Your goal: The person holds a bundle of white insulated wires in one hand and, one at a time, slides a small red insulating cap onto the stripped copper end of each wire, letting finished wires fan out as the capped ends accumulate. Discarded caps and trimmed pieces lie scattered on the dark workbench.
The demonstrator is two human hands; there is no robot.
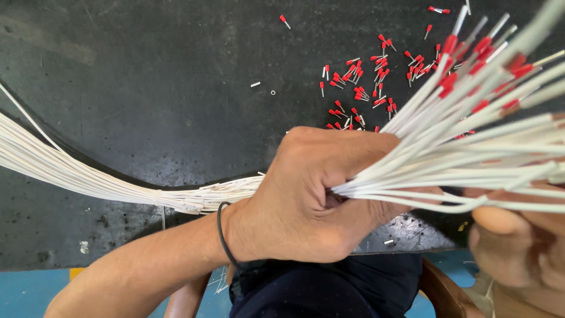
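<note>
Left hand (306, 194): grip clenched on white wire bundle (447, 147) above dark desk (147, 88). Right hand (518, 235) touches fanned ends underneath (grip unclear). Loose red ferrules (365, 82) lie beyond.

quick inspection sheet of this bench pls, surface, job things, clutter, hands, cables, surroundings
surface: dark, scuffed worktop.
job's things: bundle of white wires, fanned out at the right; several wire ends carry red ferrules.
clutter: loose red ferrules scattered on the worktop, plus a few small white offcuts.
grippers: left hand clenched round the bundle, black band on its wrist; right hand touches the fanned wires from below, grip unclear.
cables: the bundle trails off to the left edge.
surroundings: blue floor, wooden chair edge, dark clothing.
</note>
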